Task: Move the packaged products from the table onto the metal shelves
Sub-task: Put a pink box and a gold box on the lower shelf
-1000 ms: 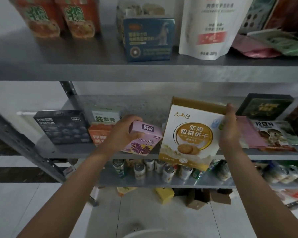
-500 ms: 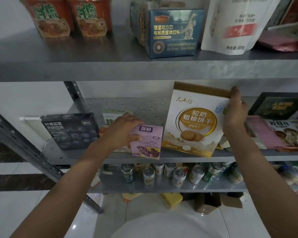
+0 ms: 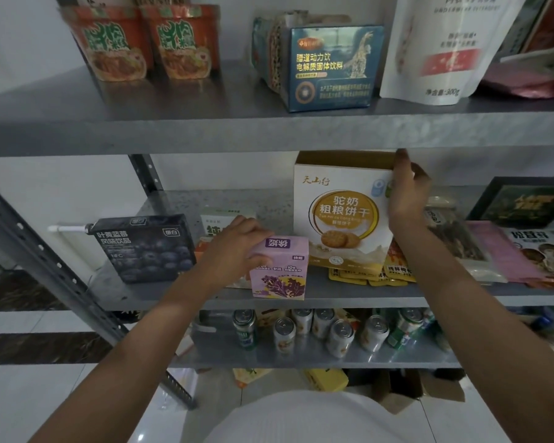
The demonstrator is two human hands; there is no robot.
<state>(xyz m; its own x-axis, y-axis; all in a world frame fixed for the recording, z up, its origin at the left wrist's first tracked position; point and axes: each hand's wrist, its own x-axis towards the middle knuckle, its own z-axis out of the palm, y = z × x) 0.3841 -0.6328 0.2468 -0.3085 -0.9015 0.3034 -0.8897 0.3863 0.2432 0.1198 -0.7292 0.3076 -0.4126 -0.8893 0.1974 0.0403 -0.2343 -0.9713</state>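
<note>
Both boxes are now touching down on the middle shelf [image 3: 141,295], the left hand [image 3: 237,247] still gripping the purple box [image 3: 280,270], the right hand [image 3: 406,193] clasping the biscuit box [image 3: 339,212]; release is probably coming next

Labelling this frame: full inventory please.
metal shelves: 3 tiers, grey, across frame
noodle cups: 2, orange-red, top shelf left
blue box: 1, blue, top shelf centre
white pouch: 1, white, top shelf right
dark box: 1, black-blue, middle shelf left
purple box: 1, lilac, middle shelf front
biscuit box: 1, white-gold, middle shelf centre
flat packs: several, mixed, middle shelf right
cans: several, silver and green, lower shelf
left hand: 1, gripping purple box
right hand: 1, holding biscuit box's corner
</note>
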